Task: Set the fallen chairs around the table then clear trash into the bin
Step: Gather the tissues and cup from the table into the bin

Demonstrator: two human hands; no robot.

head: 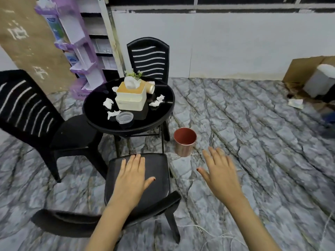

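All three chairs look to be upright already: the black slatted-back plastic chair [36, 113] is parked at the table's 9 o'clock, a matching one [148, 58] at 12, and the nearest black chair with the padded seat [159, 178] at 6, seat tucked toward the round black glass-topped table [163, 109]. The left hand [133, 175] is laid flat over that seat, fingers straight and nothing gripped, probably to nudge it square, though actual contact can't be confirmed. The right hand [220, 173] is spread wide and held above the floor at the chair's 3 o'clock, nothing in it, likely just for balance. The trash is all up on the tabletop: crumpled white tissues [108, 102] scattered around a cream tissue box with a wooden lid [131, 97], a tan paper cup [149, 87] tipped on its side at the box's 1 o'clock, and a clear round plastic lid [124, 117] at its 6. The small copper-coloured round bin [184, 142] is stood on the floor at the table's 5 o'clock, so short drops are expected.
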